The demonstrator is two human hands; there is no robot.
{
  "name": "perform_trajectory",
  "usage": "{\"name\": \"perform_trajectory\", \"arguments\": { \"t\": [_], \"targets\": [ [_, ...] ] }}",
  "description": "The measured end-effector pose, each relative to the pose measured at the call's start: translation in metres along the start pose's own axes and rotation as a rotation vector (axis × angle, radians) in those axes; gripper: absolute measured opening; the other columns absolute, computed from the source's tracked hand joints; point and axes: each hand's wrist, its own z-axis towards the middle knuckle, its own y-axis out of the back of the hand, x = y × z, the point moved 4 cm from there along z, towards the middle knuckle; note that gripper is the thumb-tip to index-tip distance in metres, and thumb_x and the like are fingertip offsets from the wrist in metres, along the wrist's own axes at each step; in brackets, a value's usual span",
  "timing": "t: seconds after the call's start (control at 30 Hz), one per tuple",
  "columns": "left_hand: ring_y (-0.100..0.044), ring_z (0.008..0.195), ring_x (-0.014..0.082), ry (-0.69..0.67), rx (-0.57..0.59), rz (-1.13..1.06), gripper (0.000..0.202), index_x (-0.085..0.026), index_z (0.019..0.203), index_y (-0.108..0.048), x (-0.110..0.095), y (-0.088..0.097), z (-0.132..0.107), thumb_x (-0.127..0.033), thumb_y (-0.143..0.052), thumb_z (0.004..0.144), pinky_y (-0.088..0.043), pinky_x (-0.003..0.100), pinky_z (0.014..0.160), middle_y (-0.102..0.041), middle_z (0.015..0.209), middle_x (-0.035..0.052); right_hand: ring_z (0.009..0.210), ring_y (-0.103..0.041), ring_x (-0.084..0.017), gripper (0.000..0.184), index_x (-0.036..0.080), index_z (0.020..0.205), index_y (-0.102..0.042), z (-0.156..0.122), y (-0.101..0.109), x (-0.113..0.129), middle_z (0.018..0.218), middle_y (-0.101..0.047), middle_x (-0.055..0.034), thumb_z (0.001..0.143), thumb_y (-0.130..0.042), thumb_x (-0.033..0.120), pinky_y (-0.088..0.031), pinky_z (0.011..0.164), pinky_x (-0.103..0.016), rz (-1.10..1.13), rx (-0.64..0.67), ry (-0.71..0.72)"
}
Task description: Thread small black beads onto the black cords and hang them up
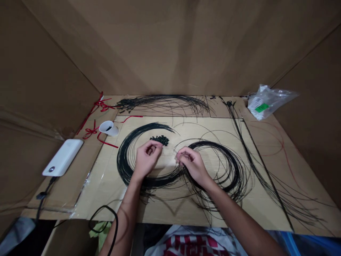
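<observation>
printed shirt below, bare hands over coils of thin black wires: right hand pinches strands together, left hand curls shut, hold unclear, small black parts heaped just beyond, within easy reach.

Left hand curled, fingers pinched together, right hand curled likewise, left forearm and right forearm bare, reaching forward

Nothing legible: grn label on plastic bag too small.
</observation>
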Motion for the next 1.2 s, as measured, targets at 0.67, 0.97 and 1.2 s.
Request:
{"name": "perform_trajectory", "arguments": {
  "t": [0.67,0.97,1.2],
  "targets": [
    [-0.065,0.085,0.0221,-0.313,-0.011,0.542,0.009,-0.022,0.093,-0.074,-0.001,0.001,0.001,-0.023,-0.066,0.096,-0.047,0.033,0.079,-0.072,0.092,0.0065,0.066,-0.058,-0.016,0.014,0.021,0.083,-0.068,-0.001,0.000,0.001,0.074,-0.067,-0.0001,0.090,-0.071,0.032,-0.045,0.064,-0.028,0.013,-0.022,0.001],
    [-0.070,0.082,0.0184,0.009,0.111,-0.242,0.027,-0.018,0.096,-0.077,0.001,-0.018,-0.005,-0.042,-0.085,0.085,-0.057,0.030,0.081,-0.078,0.091,0.0062,0.066,-0.056,-0.015,0.016,0.020,0.084,-0.069,-0.002,-0.001,0.003,0.073,-0.066,-0.0002,0.092,-0.071,0.034,-0.043,0.062,-0.028,0.029,0.000,-0.001],
    [-0.073,0.084,0.0169,0.100,0.208,-0.437,0.029,-0.017,0.091,-0.079,-0.001,-0.030,-0.009,-0.039,-0.093,0.077,-0.060,0.028,0.085,-0.079,0.090,0.0060,0.066,-0.056,-0.015,0.012,0.020,0.084,-0.069,-0.002,0.000,0.002,0.074,-0.067,0.0002,0.091,-0.071,0.030,-0.044,0.063,-0.027,0.047,0.023,0.017]
  ]
}}
